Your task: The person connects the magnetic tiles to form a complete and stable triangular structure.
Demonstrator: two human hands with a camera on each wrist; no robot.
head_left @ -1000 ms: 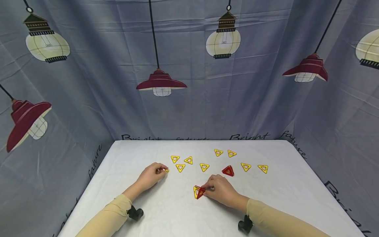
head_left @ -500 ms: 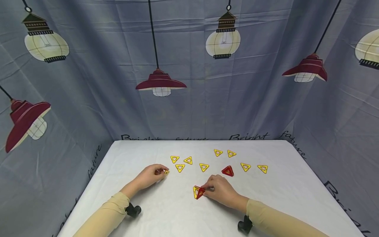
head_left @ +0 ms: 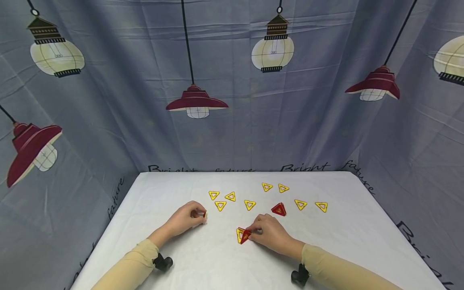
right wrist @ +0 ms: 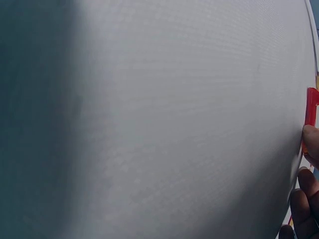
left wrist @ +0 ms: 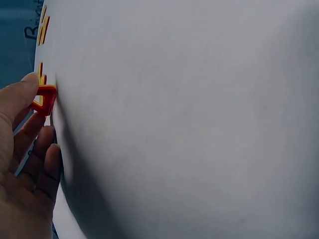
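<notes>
Thumb and fingers of my left hand [head_left: 182, 219] pinch a small triangular frame tile [head_left: 205, 215], seen nearly edge-on from the head. In the left wrist view this tile [left wrist: 46, 100] shows red with yellow along its inner side. My right hand [head_left: 272, 233] pinches a red triangular tile [head_left: 246, 236] at the table's middle. Against the red tile's left side leans a yellow triangular frame [head_left: 238, 235], and the two overlap from above. Only a red edge [right wrist: 310, 107] and a few fingertips show in the right wrist view.
Behind the right hand lies a red triangular piece [head_left: 279, 209]. Several yellow triangular frames are scattered across the back half of the white table [head_left: 203, 262], such as one yellow frame [head_left: 250, 205] at the middle. A patterned curtain [head_left: 232, 137] stands behind.
My left hand has turned its tile: yellow showed before, now a thin edge with red. Its fingertips have come slightly nearer. The right hand and its red tile look unmoved.
</notes>
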